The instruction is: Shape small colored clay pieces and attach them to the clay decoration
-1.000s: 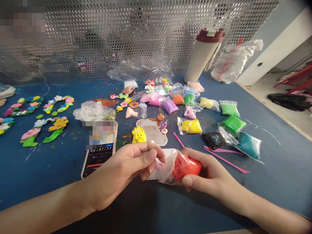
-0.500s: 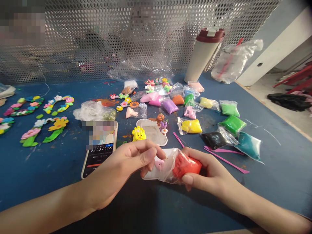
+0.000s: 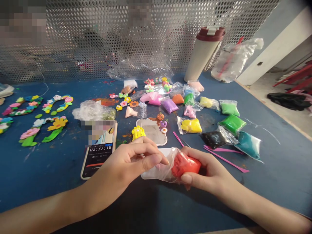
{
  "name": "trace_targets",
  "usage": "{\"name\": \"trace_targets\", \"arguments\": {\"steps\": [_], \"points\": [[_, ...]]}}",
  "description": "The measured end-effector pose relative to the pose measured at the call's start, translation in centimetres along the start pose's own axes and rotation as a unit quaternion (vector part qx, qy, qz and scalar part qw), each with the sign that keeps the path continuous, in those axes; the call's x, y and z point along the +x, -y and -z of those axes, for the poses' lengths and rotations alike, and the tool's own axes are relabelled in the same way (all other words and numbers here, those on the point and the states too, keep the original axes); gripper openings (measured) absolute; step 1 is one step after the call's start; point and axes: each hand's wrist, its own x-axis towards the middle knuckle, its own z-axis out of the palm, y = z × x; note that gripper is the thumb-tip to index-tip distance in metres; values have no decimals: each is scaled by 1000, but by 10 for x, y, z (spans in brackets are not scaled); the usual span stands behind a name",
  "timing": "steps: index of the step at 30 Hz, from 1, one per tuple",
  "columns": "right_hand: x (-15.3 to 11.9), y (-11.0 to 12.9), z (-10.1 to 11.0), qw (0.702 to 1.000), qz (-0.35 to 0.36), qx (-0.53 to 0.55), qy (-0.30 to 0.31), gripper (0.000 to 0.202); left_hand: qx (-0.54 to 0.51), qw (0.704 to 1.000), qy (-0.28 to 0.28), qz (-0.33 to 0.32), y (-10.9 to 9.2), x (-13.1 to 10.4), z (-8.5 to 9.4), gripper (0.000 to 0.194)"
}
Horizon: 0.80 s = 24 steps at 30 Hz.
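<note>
"Red clay [image 3: 191, 165] in a clear bag [image 3: 166, 171]: where is it, nearest things first?"

"Just above the near part of the counter [image 3: 48, 172], at the right hand [image 3: 209, 169]. That grip is closed round the bag's full end, thumb on the near side. The left hand [image 3: 138, 162] has its grip released: fingers loosely bent, nothing visible between thumb and forefinger."

"Is it touching the bag?"

"I can't tell; the forefinger overlaps the bag's loose end. A white plate [image 3: 148, 174] lies partly behind them, and a phone [image 3: 97, 164] is beside the left wrist."

"Which step would you call it?"

"Handling the clay at the bag's loose end, I'd judge. From here, a move on the clay would call for a steady right grip, the plastic folded clear and a light left-hand pinch, since soft clay could drag or tear."

"And beyond?"

"A pink tool [image 3: 226, 159], then a yellow figure [image 3: 138, 132] beside a white-rimmed frame [image 3: 166, 140]. Further off are more bagged clays, like the purple one [image 3: 170, 105], then a tumbler [image 3: 201, 60] before a perforated screen [image 3: 97, 42]."
</note>
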Motion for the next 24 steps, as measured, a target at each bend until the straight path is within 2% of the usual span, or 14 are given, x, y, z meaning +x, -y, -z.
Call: {"name": "trace_targets", "arguments": {"steps": [12,24], "points": [[1,0,0,1000,10,-14,-1,38,36,999,10,3,0,-1,0,24],[1,0,0,1000,5,-7,0,37,66,998,-6,6,1,-2,0,24]]}}
